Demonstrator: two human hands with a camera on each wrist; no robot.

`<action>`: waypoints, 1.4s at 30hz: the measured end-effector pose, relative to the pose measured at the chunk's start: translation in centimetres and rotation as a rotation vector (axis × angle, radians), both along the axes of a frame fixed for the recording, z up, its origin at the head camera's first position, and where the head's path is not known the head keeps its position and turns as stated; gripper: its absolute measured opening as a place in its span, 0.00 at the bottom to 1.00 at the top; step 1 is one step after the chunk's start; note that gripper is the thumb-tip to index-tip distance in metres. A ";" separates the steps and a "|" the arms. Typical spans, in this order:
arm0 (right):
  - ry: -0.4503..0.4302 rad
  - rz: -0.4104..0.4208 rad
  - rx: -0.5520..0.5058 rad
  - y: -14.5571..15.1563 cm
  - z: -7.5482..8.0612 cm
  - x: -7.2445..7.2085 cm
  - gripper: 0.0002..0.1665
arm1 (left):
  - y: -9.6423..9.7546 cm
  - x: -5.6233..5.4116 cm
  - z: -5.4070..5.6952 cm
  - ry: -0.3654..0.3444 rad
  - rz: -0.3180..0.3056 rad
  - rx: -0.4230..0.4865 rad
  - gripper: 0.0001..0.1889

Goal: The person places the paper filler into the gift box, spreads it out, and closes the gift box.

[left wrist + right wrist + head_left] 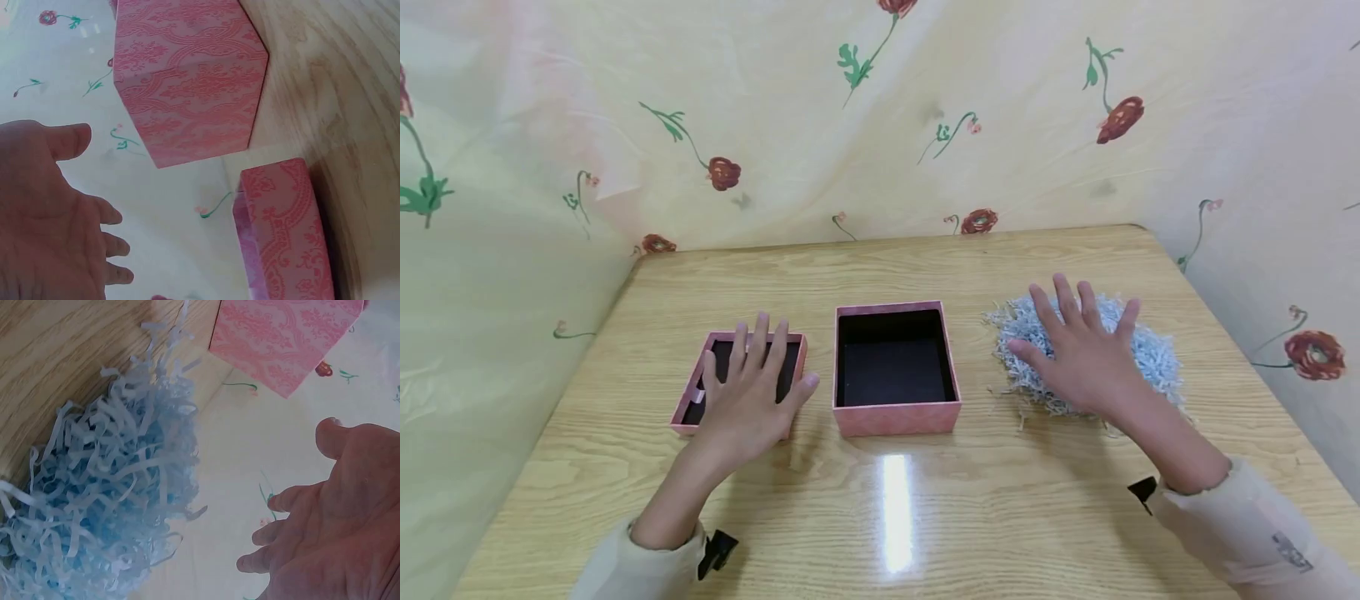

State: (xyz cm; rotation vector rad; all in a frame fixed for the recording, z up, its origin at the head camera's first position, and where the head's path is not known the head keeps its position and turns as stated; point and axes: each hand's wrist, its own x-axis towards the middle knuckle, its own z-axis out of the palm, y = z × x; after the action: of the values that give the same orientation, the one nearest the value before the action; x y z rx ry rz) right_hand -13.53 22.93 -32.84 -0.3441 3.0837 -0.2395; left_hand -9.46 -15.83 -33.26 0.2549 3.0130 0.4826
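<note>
Spread fingers mark my left hand (745, 412), held above a shallow pink box lid (797, 364) with a dark inside. The left wrist view shows that lid (287, 231) apart from the palm. Over a heap of light blue shredded paper (1153, 354), my right hand (1086, 358) is spread too, holding nothing. In the right wrist view a gap separates the fingers from the shredded paper (119, 481). Between the hands stands a deeper pink patterned box (898, 419), its top uncovered and its inside black.
All of it lies on a light wood-grain table (1000, 517). Behind and at the sides hangs a pale cloth (775, 100) printed with red flowers. A few loose paper strands lie around the heap. Light glares on the tabletop in front of the box.
</note>
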 end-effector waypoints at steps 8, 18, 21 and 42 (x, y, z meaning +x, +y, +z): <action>-0.016 -0.012 -0.009 1.2 0.0 -0.8 0.53 | 0.4 0.1 -0.4 -0.034 -0.001 0.056 0.43; -0.034 -0.050 -0.013 3.1 0.4 -2.2 0.54 | 1.2 0.3 -0.3 -0.027 -0.005 0.157 0.43; -0.049 -0.058 -0.018 3.8 0.4 -2.6 0.55 | 1.3 0.3 -0.4 -0.017 -0.002 0.210 0.44; -0.233 -0.036 -0.037 7.3 -0.5 -5.6 0.55 | 3.2 0.5 -1.3 0.015 0.028 0.602 0.43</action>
State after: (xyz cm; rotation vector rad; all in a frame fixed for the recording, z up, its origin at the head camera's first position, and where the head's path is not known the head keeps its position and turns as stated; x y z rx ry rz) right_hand -19.17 30.22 -33.31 -0.2427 2.8603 -0.3142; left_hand -8.92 -12.67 -34.57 0.2475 2.8010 1.3844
